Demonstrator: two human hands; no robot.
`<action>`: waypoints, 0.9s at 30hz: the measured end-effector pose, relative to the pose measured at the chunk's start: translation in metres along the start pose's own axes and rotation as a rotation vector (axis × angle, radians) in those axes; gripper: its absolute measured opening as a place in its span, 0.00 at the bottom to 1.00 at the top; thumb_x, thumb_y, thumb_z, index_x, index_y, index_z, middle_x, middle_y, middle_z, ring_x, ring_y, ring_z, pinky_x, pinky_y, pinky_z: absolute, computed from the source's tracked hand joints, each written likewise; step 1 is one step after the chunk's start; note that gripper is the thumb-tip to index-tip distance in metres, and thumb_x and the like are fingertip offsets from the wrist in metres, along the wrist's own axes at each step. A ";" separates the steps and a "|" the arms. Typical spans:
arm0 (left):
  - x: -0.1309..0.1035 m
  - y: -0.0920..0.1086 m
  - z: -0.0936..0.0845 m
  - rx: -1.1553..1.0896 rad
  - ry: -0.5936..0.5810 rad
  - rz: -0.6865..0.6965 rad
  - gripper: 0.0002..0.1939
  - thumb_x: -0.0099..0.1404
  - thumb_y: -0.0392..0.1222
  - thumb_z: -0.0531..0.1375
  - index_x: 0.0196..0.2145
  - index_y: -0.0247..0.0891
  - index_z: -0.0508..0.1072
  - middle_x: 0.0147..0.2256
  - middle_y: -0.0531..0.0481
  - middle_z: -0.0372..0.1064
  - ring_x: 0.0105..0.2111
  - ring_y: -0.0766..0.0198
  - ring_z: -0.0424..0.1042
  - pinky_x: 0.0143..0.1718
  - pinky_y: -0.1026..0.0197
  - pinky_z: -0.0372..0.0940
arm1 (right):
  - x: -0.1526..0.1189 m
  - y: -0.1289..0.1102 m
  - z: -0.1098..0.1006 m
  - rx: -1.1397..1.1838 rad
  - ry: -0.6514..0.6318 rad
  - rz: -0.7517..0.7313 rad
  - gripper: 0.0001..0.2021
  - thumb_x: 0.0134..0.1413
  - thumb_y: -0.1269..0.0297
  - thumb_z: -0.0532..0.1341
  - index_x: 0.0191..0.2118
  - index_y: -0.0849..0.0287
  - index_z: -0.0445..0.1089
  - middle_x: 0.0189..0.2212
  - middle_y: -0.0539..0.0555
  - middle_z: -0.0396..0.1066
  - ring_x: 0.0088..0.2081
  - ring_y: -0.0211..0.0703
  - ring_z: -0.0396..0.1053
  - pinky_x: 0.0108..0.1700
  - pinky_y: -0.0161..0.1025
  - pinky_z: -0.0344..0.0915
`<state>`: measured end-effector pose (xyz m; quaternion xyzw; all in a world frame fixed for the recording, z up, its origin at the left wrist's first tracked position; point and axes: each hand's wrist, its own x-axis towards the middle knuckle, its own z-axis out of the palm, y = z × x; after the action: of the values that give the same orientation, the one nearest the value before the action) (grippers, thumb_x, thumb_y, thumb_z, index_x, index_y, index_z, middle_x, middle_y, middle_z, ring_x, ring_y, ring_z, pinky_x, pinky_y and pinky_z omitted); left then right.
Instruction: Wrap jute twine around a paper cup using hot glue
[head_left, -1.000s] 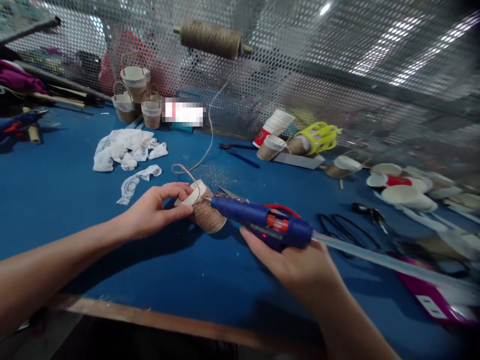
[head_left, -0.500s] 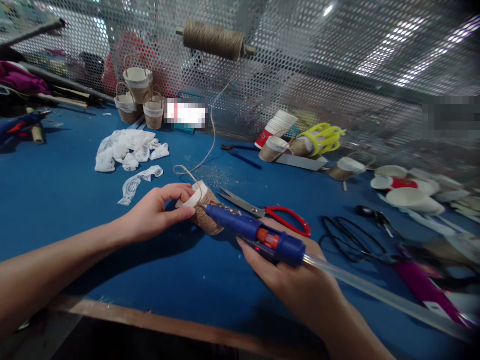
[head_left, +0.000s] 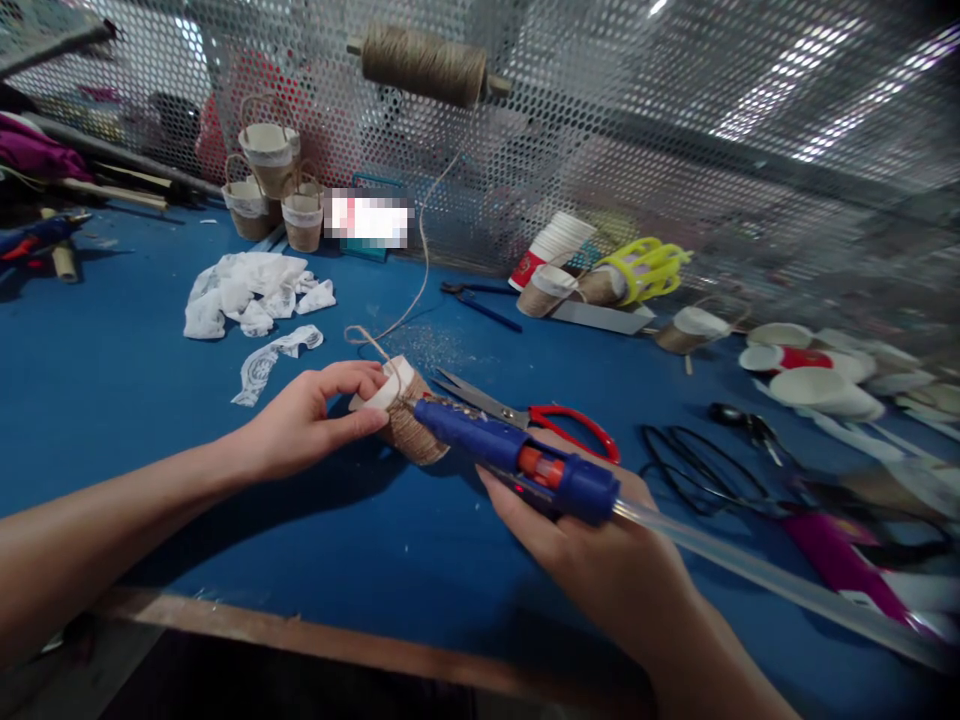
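My left hand (head_left: 326,415) pinches the white rim of a paper cup (head_left: 414,428) whose side is wrapped in brown twine. The cup lies tilted just over the blue table. My right hand (head_left: 592,545) is closed around a blue glue gun (head_left: 517,450) with a long clear glue stick out of its back. Its nozzle points at the twine near the cup's rim; whether it touches, I cannot tell. A strand of twine (head_left: 424,240) runs from the cup up to a spool (head_left: 424,65) on the mesh. Red-handled scissors (head_left: 517,412) lie beyond the gun.
White lace (head_left: 244,290) and a loose lace strip (head_left: 274,362) lie left. Finished small baskets (head_left: 270,150) stand behind them. Pliers (head_left: 480,305), stacked paper cups (head_left: 555,245), a black cord (head_left: 686,470) and a purple tool (head_left: 847,565) are to the right.
The glue gun's nozzle has shifted very slightly off toward the right along the cup. The whole view has tilted a little; both hands keep their hold.
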<state>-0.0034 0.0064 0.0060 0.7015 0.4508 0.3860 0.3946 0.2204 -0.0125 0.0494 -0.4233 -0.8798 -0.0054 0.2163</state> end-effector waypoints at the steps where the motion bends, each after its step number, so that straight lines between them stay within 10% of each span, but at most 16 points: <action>1: 0.000 0.000 0.000 -0.002 -0.002 0.000 0.06 0.58 0.40 0.56 0.26 0.37 0.65 0.42 0.43 0.68 0.53 0.56 0.60 0.53 0.52 0.53 | 0.000 0.000 0.000 0.005 -0.005 0.003 0.11 0.51 0.72 0.53 0.29 0.53 0.71 0.23 0.53 0.71 0.24 0.41 0.69 0.26 0.37 0.65; 27: 0.001 -0.001 -0.007 0.009 -0.105 0.070 0.05 0.61 0.37 0.55 0.28 0.36 0.66 0.48 0.41 0.64 0.54 0.54 0.59 0.55 0.51 0.52 | -0.008 0.019 0.000 -0.247 0.023 -0.221 0.19 0.51 0.75 0.47 0.32 0.51 0.74 0.07 0.48 0.53 0.15 0.40 0.58 0.26 0.39 0.62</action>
<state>-0.0093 0.0087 0.0081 0.7378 0.4064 0.3600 0.4011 0.2389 -0.0064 0.0429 -0.3470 -0.9112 -0.1421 0.1707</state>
